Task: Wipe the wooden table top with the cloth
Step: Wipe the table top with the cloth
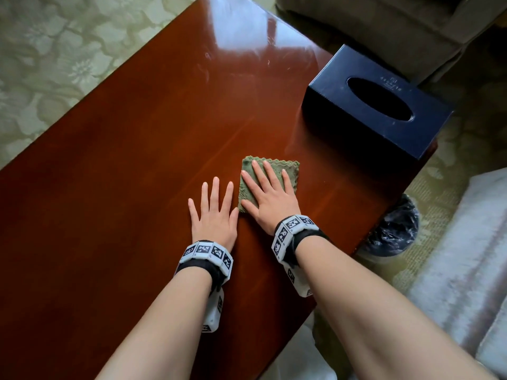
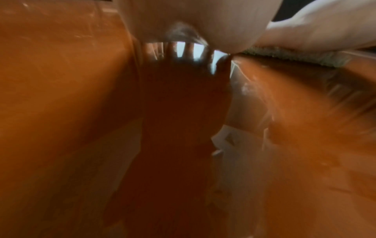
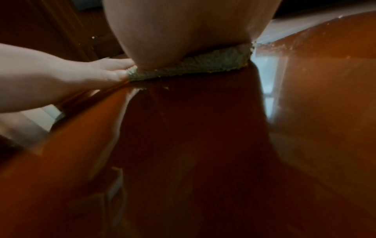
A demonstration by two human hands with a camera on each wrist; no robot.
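A glossy reddish-brown wooden table top fills most of the head view. A small folded green cloth lies flat on it right of centre. My right hand lies palm down on the cloth with fingers straight and spread, pressing it to the wood. My left hand rests flat on the bare table just left of the cloth, fingers spread, its thumb near the cloth's left edge. In the right wrist view the cloth shows under my right palm. The left wrist view shows the cloth's edge beside my left palm.
A dark blue tissue box stands on the table's right edge, beyond the cloth. A bin lined with a black bag sits on the floor by the table's right side. Patterned green carpet surrounds the table; an upholstered seat is at the far right.
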